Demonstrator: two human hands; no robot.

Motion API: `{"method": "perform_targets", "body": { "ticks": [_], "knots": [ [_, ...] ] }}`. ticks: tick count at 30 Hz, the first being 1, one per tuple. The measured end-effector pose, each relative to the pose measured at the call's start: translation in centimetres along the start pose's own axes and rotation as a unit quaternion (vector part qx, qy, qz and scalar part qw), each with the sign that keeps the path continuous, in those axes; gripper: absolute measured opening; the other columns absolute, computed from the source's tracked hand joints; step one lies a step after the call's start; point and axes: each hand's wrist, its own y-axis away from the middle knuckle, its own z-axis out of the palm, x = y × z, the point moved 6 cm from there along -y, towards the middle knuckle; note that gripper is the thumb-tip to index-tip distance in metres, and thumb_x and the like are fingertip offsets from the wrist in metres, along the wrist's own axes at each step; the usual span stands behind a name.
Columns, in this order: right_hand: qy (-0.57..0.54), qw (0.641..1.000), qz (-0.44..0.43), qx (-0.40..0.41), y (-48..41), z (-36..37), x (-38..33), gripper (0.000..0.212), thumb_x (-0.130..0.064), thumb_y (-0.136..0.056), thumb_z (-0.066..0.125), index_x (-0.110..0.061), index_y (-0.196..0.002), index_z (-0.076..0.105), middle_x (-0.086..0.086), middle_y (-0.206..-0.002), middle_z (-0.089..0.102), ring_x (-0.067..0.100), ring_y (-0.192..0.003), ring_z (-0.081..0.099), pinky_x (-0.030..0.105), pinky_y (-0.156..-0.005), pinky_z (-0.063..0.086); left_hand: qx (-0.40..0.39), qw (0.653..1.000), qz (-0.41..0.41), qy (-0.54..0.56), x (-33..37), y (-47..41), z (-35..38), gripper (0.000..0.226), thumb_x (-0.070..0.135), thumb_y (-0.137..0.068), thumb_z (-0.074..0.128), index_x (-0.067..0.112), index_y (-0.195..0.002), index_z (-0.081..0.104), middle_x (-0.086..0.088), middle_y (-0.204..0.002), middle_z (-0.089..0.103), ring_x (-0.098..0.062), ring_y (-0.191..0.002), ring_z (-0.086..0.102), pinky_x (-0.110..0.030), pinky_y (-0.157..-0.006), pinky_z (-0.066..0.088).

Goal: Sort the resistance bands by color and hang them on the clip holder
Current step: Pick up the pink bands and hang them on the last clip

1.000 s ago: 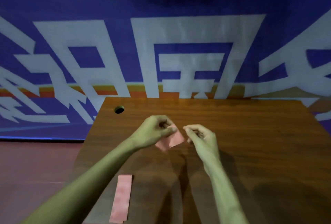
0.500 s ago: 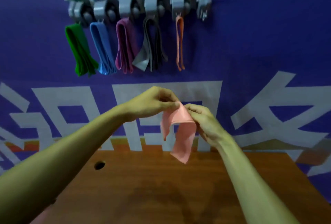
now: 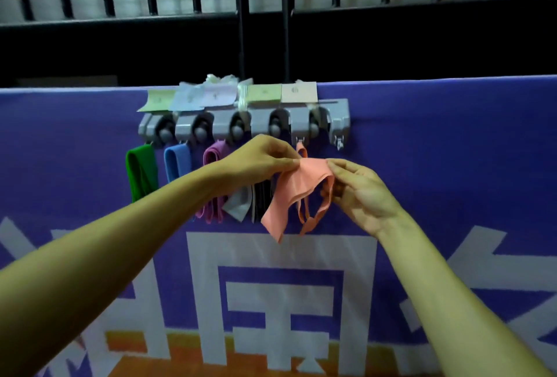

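Two hands hold one salmon-pink band [image 3: 295, 183] by its top edge: the left hand [image 3: 259, 162] pinches the left end between thumb and fingertips, and the right hand [image 3: 361, 192] pinches the right end, fingers curled. Change noted: half a second ago the band was held low, just above the bench. It is now raised to the clip holder [image 3: 301, 128], just below the fifth clip from the holder's left end and in front of a thin orange band [image 3: 302, 150] already hanging there. Green band [image 3: 141, 171], blue band [image 3: 177, 162], purple band [image 3: 214, 153] and dark bands [image 3: 262, 197] hang from the four clips leftward. End hook [image 3: 339, 140] at the holder's right edge is bare. Assessment: carry complete; the band is not yet clipped
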Motion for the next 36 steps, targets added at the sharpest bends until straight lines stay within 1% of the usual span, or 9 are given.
{"method": "perform_targets", "body": {
  "ticks": [3,8,12,14,17,20,25,31,36],
  "knots": [
    [-0.006,0.998,-0.016,0.062,-2.2,-0.2,-1.5,0.010,-0.011,-0.091,0.061,-0.010,-0.098,0.068,-0.001,-0.069,0.067,0.009,-0.057,0.058,0.023,-0.059,0.051,0.043,0.998,0.019,-0.047,0.9,-2.2,-1.7,0.015,0.016,-0.092,0.062,0.012,-0.100,0.074,0.013,-0.080,0.069,0.007,-0.068,0.060,-0.013,-0.065,0.046],
    [0.064,0.983,-0.072,0.157,-4.6,-0.3,-2.6,0.009,-0.011,-0.086,0.069,-0.011,-0.094,0.073,0.003,-0.086,0.074,0.011,-0.072,0.068,0.024,-0.067,0.056,0.126,0.988,0.023,-0.090,1.0,-4.7,-3.2,0.015,0.010,-0.089,0.062,0.016,-0.099,0.071,0.006,-0.091,0.070,-0.004,-0.082,0.063,-0.018,-0.074,0.050],
    [0.119,0.970,-0.077,0.200,-6.4,-0.3,-2.2,0.004,-0.015,-0.083,0.073,-0.017,-0.085,0.074,0.000,-0.086,0.074,0.014,-0.082,0.069,0.030,-0.076,0.058,0.148,0.979,-0.012,-0.137,0.1,-5.7,-3.3,0.013,0.010,-0.087,0.063,0.015,-0.094,0.073,0.015,-0.072,0.061,0.001,-0.069,0.059,-0.010,-0.059,0.047],
    [0.160,0.956,-0.088,0.227,-7.2,-0.5,-2.0,0.003,-0.018,-0.081,0.075,-0.021,-0.081,0.075,-0.004,-0.084,0.074,0.012,-0.086,0.069,0.029,-0.078,0.057,0.146,0.975,-0.040,-0.164,-0.7,-6.1,-3.1,0.013,0.016,-0.086,0.064,0.019,-0.094,0.075,0.012,-0.075,0.065,-0.010,-0.081,0.065,-0.025,-0.078,0.052],
    [0.271,0.918,-0.122,0.264,-7.1,-0.6,-2.4,0.007,-0.019,-0.082,0.073,-0.024,-0.077,0.074,-0.013,-0.075,0.070,0.004,-0.078,0.064,0.017,-0.066,0.049,0.153,0.964,-0.067,-0.204,-1.3,-6.6,-2.6,0.015,0.020,-0.085,0.063,0.025,-0.093,0.075,0.003,-0.097,0.072,-0.018,-0.099,0.063,-0.041,-0.097,0.043],
    [0.349,0.890,-0.139,0.260,-6.9,-0.8,-2.1,0.014,-0.020,-0.086,0.068,-0.027,-0.074,0.071,-0.013,-0.075,0.069,0.007,-0.077,0.063,0.023,-0.067,0.049,0.165,0.953,-0.056,-0.247,-1.3,-7.1,-2.1,0.019,0.019,-0.085,0.059,0.028,-0.090,0.075,0.008,-0.101,0.071,-0.017,-0.101,0.060,-0.039,-0.099,0.035],
    [0.449,0.850,-0.143,0.235,-7.2,-0.9,-1.8,0.012,-0.024,-0.088,0.064,-0.027,-0.078,0.070,-0.006,-0.086,0.071,0.019,-0.088,0.062,0.031,-0.073,0.050,0.131,0.944,-0.039,-0.300,-1.8,-7.0,-1.5,0.018,0.023,-0.084,0.060,0.034,-0.089,0.074,0.013,-0.100,0.071,-0.016,-0.102,0.057,-0.036,-0.085,0.020],
    [0.548,0.802,-0.146,0.188,-6.8,0.0,-1.4,0.012,-0.029,-0.092,0.057,-0.028,-0.092,0.069,-0.004,-0.095,0.070,0.022,-0.093,0.061,0.037,-0.075,0.053,0.105,0.941,-0.024,-0.321,-1.4,-6.9,-1.2,0.012,0.031,-0.088,0.062,0.033,-0.093,0.072,0.014,-0.091,0.068,-0.015,-0.100,0.058,-0.039,-0.092,0.023],
    [0.558,0.805,-0.138,0.145,-6.3,0.5,-0.3,0.021,-0.021,-0.097,0.047,-0.025,-0.099,0.068,0.000,-0.094,0.069,0.023,-0.089,0.062,0.038,-0.072,0.053,0.084,0.941,-0.007,-0.328,-1.3,-6.4,-1.4,0.018,0.039,-0.090,0.061,0.034,-0.103,0.072,0.013,-0.108,0.070,-0.015,-0.105,0.058,-0.037,-0.096,0.031]
  ]
}}
